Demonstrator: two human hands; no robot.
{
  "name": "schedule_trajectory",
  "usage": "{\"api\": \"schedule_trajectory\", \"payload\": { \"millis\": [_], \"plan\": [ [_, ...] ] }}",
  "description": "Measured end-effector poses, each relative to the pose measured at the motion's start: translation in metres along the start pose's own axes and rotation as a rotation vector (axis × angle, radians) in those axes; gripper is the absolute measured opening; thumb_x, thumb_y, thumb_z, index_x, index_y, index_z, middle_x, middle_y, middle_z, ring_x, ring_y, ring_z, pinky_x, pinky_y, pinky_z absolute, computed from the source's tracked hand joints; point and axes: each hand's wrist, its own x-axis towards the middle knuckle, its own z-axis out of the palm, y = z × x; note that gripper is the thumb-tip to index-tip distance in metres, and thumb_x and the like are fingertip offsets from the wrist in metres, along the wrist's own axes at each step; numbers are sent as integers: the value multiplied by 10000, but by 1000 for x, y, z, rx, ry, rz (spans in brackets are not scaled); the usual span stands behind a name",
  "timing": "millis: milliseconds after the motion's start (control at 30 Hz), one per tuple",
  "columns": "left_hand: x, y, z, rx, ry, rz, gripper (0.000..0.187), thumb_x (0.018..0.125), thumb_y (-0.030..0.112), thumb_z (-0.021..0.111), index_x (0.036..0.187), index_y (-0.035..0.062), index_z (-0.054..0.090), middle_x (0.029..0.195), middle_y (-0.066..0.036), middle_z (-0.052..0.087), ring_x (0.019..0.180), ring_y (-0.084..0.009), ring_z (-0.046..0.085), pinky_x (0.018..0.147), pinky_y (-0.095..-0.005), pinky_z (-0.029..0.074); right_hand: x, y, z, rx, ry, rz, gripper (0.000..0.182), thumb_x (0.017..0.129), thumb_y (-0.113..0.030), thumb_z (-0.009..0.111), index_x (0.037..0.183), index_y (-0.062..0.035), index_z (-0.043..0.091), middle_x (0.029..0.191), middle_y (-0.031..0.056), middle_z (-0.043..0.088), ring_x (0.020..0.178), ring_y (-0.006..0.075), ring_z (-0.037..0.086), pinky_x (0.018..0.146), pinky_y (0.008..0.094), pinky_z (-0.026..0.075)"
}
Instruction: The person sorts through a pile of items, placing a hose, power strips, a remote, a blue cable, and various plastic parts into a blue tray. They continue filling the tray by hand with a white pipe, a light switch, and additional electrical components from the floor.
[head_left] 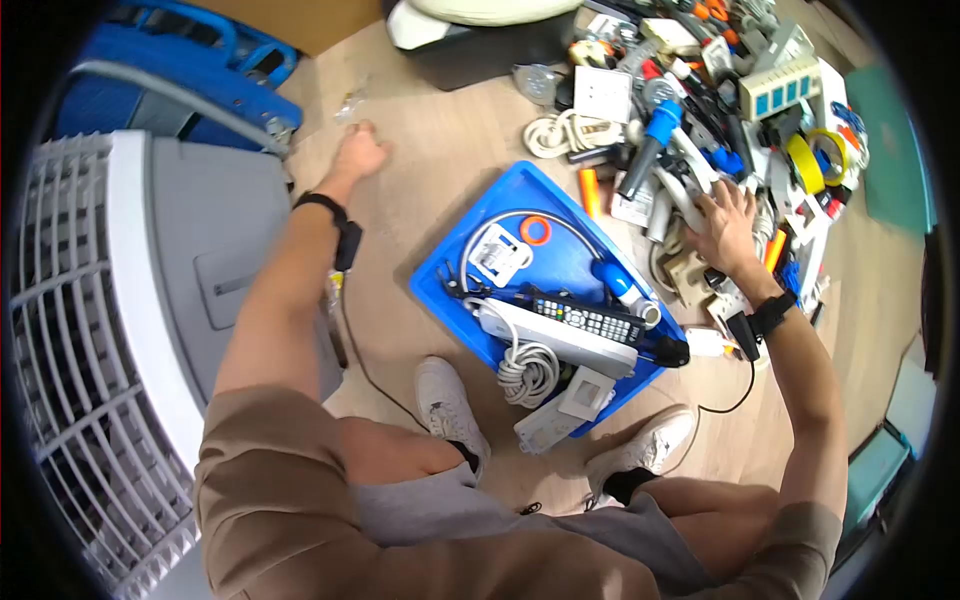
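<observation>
My right hand (728, 232) is over the heap of mixed parts on the floor, fingers apart and bent down onto it. A white curved tube (682, 203) lies right at its fingertips. Nearby is a grey tube with a blue end (652, 148). My left hand (360, 152) is held above the floor at the left, fingers apart and nothing in it. Beyond it lies a small clear plastic piece (350, 103). Between my hands sits a blue tray (430, 285) holding a black remote control (588, 318), a coiled grey cable (528, 374) and an orange ring (535, 231).
A grey and white slatted appliance (225, 250) stands close on my left, with a blue folded frame (180, 80) behind it. Yellow tape rolls (805, 163) and a multi-socket strip (780, 90) lie in the heap. My shoes (450, 405) flank the tray's near corner.
</observation>
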Motion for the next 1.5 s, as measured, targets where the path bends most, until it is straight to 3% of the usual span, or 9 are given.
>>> {"api": "schedule_trajectory", "payload": {
  "millis": [133,400,567,700,800,933,1100,1233,1500],
  "plan": [
    [-8,32,0,-62,150,242,395,937,259,684,1252,37,596,1279,-214,633,1138,-400,649,992,-492,528,-27,16,-23,162,-76,-58,617,670,-283,864,1233,-87,702,1324,179,534,1367,400,442,1144,604,330],
    [-100,185,13,-720,-199,582,341,1028,336,633,1223,60,587,1155,-133,689,955,-225,718,736,-373,573,-83,-23,-73,600,-317,-160,562,639,-123,877,1158,19,713,1407,293,505,1314,412,544,1108,440,480],
    [-129,213,14,-1235,-785,76,419,1070,437,565,1296,85,547,1154,-142,698,928,-162,701,696,-318,549,-101,-77,-54,548,-209,-654,482,673,-187,840,1110,-42,699,1387,179,522,1412,417,441,1073,573,454],
    [-133,180,49,-775,-812,567,361,1040,352,645,1207,33,625,992,-102,740,843,-161,700,696,-340,560,-103,-108,-53,517,-85,-806,316,762,-173,748,1060,-83,697,1336,96,550,1425,373,433,1047,542,449],
    [-146,165,36,-630,-849,534,260,1021,242,672,1128,6,657,918,-85,720,808,-159,676,733,-347,555,-96,-122,-55,616,-22,-921,378,773,-197,752,1121,-98,639,1298,88,569,1300,307,543,1001,464,480],
    [-160,171,27,-464,-690,524,287,1018,275,676,1095,-2,670,892,-107,726,803,-182,687,744,-349,552,-76,-117,-40,741,-34,-829,298,842,-183,712,1116,-95,635,1280,123,599,1098,309,643,885,426,570],
    [-159,222,32,-728,-556,199,442,1006,399,690,1075,-37,699,959,-161,763,823,-196,729,720,-329,574,9,-67,-11,414,0,-419,607,829,-60,678,1399,-71,468,1497,182,448,1306,407,517,1095,480,464],
    [-148,243,35,-776,-735,200,382,982,319,738,1110,-38,686,950,-125,756,778,-153,712,677,-295,578,62,-50,22,11,108,-468,805,822,-52,676,1556,-157,364,1610,156,347,1462,382,388,1172,500,403],
    [-135,165,13,-757,-967,367,205,956,116,746,1123,35,658,887,-19,689,811,-77,652,731,-232,520,93,-63,17,-16,-222,-324,1053,675,-379,937,1568,-240,398,1528,157,418,1331,376,515,1084,489,463]
  ]
}}
